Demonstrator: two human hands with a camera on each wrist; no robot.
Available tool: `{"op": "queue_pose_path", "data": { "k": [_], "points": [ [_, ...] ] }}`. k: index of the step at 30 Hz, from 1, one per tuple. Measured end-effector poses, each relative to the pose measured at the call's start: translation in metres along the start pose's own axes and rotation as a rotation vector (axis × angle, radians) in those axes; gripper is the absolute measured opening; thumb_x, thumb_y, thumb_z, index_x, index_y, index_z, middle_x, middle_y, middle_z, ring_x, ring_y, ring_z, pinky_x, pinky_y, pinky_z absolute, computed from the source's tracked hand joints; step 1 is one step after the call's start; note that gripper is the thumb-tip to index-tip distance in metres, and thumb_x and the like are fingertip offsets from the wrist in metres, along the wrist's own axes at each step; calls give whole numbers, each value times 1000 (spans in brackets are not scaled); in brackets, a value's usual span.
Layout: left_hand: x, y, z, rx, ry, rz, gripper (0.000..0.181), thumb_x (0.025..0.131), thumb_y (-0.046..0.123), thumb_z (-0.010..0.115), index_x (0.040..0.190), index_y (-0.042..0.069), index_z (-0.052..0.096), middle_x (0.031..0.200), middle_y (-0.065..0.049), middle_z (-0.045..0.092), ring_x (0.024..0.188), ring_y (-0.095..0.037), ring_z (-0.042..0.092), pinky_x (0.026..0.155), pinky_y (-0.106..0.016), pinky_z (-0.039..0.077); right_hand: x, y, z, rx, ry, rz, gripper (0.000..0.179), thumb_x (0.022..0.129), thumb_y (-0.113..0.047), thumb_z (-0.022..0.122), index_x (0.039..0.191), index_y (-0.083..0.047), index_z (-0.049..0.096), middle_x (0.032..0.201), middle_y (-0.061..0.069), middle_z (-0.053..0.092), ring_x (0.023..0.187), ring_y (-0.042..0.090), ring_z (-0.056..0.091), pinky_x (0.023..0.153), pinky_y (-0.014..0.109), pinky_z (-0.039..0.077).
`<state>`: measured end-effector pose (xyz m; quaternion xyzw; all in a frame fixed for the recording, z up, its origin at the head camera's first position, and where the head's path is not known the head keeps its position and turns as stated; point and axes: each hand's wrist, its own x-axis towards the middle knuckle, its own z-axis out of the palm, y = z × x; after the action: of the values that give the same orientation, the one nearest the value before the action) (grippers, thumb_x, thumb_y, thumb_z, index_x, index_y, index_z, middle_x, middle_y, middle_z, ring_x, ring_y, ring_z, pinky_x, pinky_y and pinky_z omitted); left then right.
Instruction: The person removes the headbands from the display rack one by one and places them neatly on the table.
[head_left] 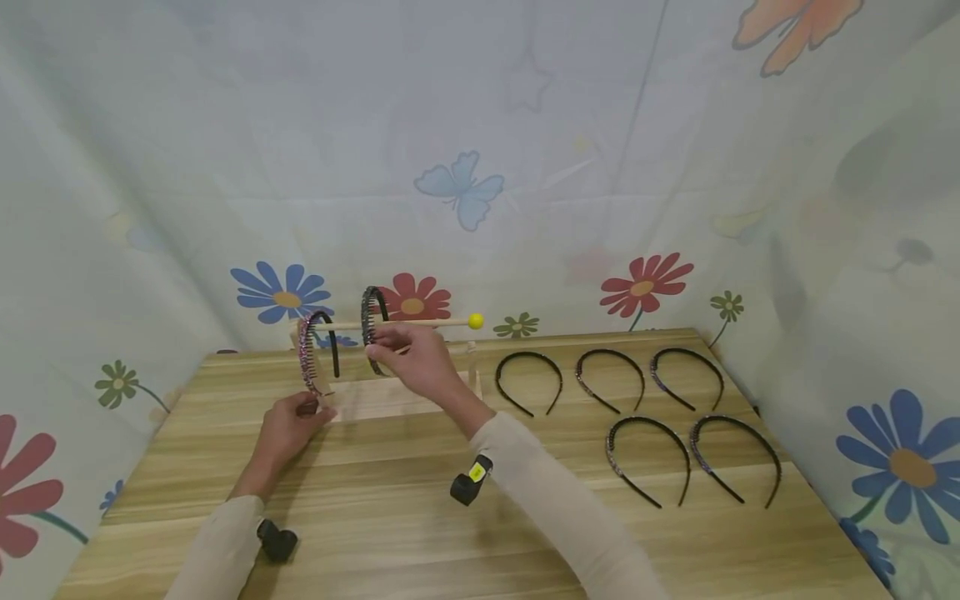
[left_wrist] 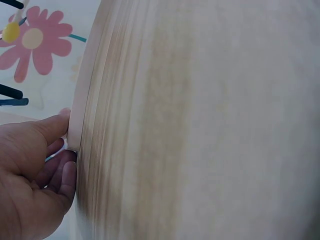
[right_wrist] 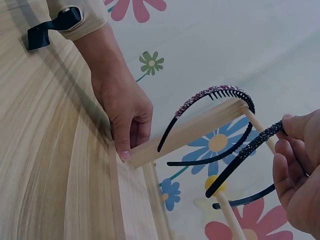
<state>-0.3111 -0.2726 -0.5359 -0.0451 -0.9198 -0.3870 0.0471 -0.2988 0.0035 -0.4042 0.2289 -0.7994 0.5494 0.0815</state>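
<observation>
A wooden stand point(head_left: 386, 398) has a flat base, an upright at the left and a rod point(head_left: 438, 322) tipped with a yellow ball point(head_left: 476, 321). My left hand point(head_left: 288, 429) pinches the base's near left corner between thumb and fingers. A pink-glitter headband point(head_left: 304, 350) with comb teeth hangs on the rod beside the upright. Further along, my right hand point(head_left: 422, 362) pinches a dark glittery headband point(head_left: 367, 315) by its side, its arch over the rod in the head view. In the right wrist view, thumb and fingers grip this dark headband point(right_wrist: 255, 142) along its beaded band.
Several headbands lie on the wooden table to the right in two rows, among them a plain black one point(head_left: 528, 356) and a purple-toned one point(head_left: 697, 450). A flower-printed cloth point(head_left: 465, 250) hangs close behind the stand and along both sides.
</observation>
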Motion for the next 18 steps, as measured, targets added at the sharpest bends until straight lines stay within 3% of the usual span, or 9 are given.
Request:
{"op": "queue_pose_path", "data": {
  "k": [18],
  "points": [
    [1,-2,-2,6,-17,0,48,99,30,70,129,-7,63,126,-30,66,115,-44,66,97,-56,53,-3,-4,-32,-11,39,-79,30,95,-23,75,121,-8,74,108,5,76,91,13,70,68,22,57]
  ]
}}
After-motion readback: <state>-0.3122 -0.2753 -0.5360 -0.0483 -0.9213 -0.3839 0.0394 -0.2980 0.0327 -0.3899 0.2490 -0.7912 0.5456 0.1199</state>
